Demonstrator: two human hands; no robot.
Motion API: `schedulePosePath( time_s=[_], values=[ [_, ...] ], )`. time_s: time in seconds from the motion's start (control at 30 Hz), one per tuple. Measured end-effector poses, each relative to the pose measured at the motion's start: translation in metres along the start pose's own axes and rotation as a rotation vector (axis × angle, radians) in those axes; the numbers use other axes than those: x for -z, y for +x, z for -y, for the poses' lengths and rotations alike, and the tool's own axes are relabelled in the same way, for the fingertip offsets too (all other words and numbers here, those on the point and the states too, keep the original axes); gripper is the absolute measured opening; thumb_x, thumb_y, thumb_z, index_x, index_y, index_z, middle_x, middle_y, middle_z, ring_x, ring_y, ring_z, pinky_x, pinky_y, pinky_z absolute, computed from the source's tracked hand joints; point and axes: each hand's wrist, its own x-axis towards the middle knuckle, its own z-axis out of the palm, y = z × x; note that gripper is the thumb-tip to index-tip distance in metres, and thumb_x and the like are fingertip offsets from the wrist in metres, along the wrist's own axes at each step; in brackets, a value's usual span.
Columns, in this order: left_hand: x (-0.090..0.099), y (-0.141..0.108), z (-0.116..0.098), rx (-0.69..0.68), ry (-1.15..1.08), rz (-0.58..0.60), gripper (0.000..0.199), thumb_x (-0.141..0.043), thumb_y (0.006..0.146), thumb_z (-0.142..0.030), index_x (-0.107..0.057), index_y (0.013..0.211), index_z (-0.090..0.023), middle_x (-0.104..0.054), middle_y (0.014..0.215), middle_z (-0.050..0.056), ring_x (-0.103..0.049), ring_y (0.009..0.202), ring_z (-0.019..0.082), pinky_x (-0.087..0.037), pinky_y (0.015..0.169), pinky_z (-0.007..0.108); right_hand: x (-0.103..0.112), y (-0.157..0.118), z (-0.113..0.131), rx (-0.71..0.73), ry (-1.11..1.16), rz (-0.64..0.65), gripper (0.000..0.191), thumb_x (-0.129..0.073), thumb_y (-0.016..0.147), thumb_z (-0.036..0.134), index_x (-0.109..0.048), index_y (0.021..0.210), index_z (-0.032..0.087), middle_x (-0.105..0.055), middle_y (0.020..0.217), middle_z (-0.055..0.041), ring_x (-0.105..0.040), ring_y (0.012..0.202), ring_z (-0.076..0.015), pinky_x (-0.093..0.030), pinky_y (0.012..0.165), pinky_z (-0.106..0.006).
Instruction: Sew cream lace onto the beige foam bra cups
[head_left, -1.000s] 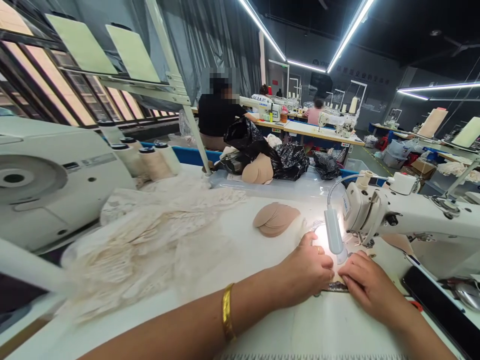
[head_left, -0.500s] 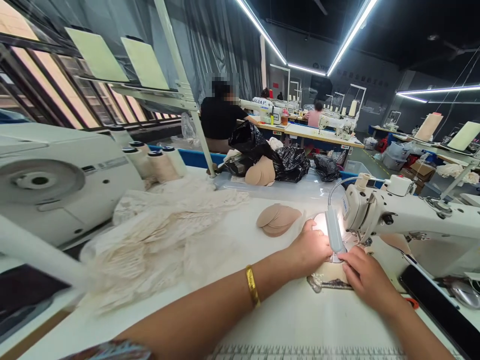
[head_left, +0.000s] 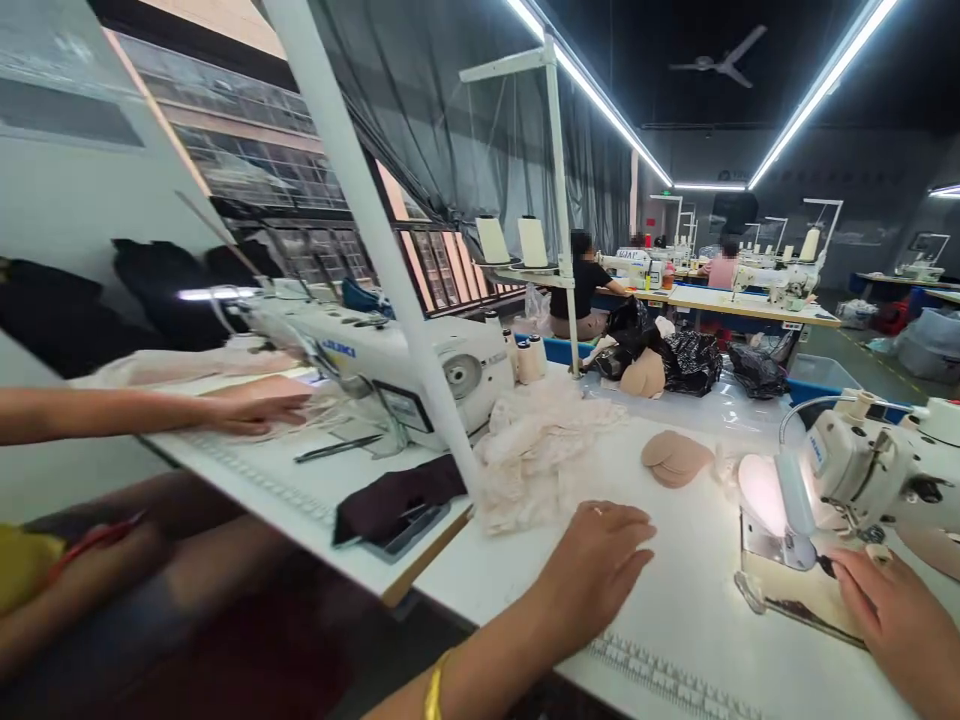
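Observation:
My left hand (head_left: pixel 600 565) is above the white table, fingers apart and slightly bent, holding nothing. A pile of cream lace fabric (head_left: pixel 540 450) lies beyond it, and a stack of beige oval pads (head_left: pixel 677 460) lies ahead to its right. My right hand (head_left: pixel 892 615) is beside the needle area of the white sewing machine (head_left: pixel 847 455). Its fingers are closed near a small dark piece; what they grip is unclear. Under the lit lamp (head_left: pixel 795 495), a pale rounded piece (head_left: pixel 761 490) rests by the metal plate.
A co-worker's arm (head_left: pixel 247 408) rests on fabric at the neighbouring machine on the left; red-handled scissors (head_left: pixel 94 548) are near that person's lap. A white post (head_left: pixel 360 220) rises between the tables. Black plastic bags (head_left: pixel 694 360) lie behind, and a printed ruler (head_left: pixel 660 680) runs along the front edge.
The view has swung left, bringing the co-worker into sight. My left hand has left the machine's needle area, moved left and opened. My right hand remains beside the machine.

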Motion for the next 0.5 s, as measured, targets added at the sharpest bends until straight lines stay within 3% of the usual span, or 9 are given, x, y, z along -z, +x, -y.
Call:
schedulePosePath(
  time_s=[0.07, 0.13, 0.27, 0.37, 0.43, 0.5],
  values=[
    [0.0, -0.018, 0.02, 0.144, 0.045, -0.052, 0.021, -0.055, 0.1, -0.024, -0.073, 0.112, -0.024, -0.073, 0.115, 0.011, -0.064, 0.101, 0.027, -0.048, 0.086, 0.041, 0.006, 0.007, 0.026, 0.068, 0.099, 0.041, 0.035, -0.045, 0.104, 0.046, -0.076, 0.099, 0.031, -0.077, 0.091, -0.009, -0.071, 0.084, -0.031, -0.058, 0.077, -0.044],
    [-0.008, -0.033, 0.022, 0.199, 0.007, -0.028, 0.018, -0.057, 0.097, -0.02, -0.073, 0.105, -0.022, -0.072, 0.111, 0.01, -0.064, 0.099, 0.027, -0.05, 0.085, 0.041, 0.016, 0.018, 0.059, 0.121, 0.201, 0.122, 0.035, -0.045, 0.106, 0.046, -0.075, 0.096, 0.032, -0.075, 0.086, -0.0075, -0.07, 0.078, -0.0286, -0.058, 0.07, -0.04],
    [-0.022, -0.048, -0.017, 0.113, -0.312, 0.072, 0.005, -0.067, 0.091, -0.024, -0.072, 0.092, -0.023, -0.072, 0.109, 0.007, -0.066, 0.097, 0.025, -0.053, 0.082, 0.037, 0.033, 0.037, 0.117, 0.098, 0.364, 0.285, 0.031, -0.047, 0.107, 0.045, -0.074, 0.103, 0.031, -0.073, 0.087, -0.006, -0.069, 0.074, -0.0251, -0.059, 0.066, -0.036],
    [-0.02, -0.042, -0.039, 0.137, -0.494, 0.044, 0.012, -0.064, 0.094, -0.031, -0.072, 0.102, -0.027, -0.072, 0.115, 0.006, -0.067, 0.101, 0.024, -0.056, 0.088, 0.036, 0.034, 0.042, 0.141, -0.043, 0.452, 0.371, 0.028, -0.051, 0.105, 0.044, -0.073, 0.111, 0.028, -0.072, 0.093, -0.0071, -0.069, 0.081, -0.0249, -0.059, 0.071, -0.036],
    [-0.019, -0.028, -0.039, 0.28, -0.496, -0.002, 0.028, -0.062, 0.095, -0.04, -0.069, 0.119, -0.028, -0.069, 0.124, 0.008, -0.066, 0.105, 0.027, -0.056, 0.091, 0.04, 0.03, 0.042, 0.149, -0.153, 0.475, 0.4, 0.027, -0.057, 0.102, 0.044, -0.071, 0.116, 0.026, -0.072, 0.096, -0.0074, -0.068, 0.084, -0.0251, -0.058, 0.073, -0.036],
    [-0.024, -0.009, -0.031, 0.443, -0.474, 0.033, 0.051, -0.068, 0.09, -0.052, -0.062, 0.131, -0.023, -0.066, 0.128, 0.012, -0.065, 0.105, 0.03, -0.055, 0.09, 0.044, 0.023, 0.041, 0.154, -0.235, 0.488, 0.399, 0.03, -0.063, 0.098, 0.044, -0.07, 0.12, 0.025, -0.072, 0.098, -0.0073, -0.067, 0.086, -0.0251, -0.057, 0.075, -0.037]
  ],
)
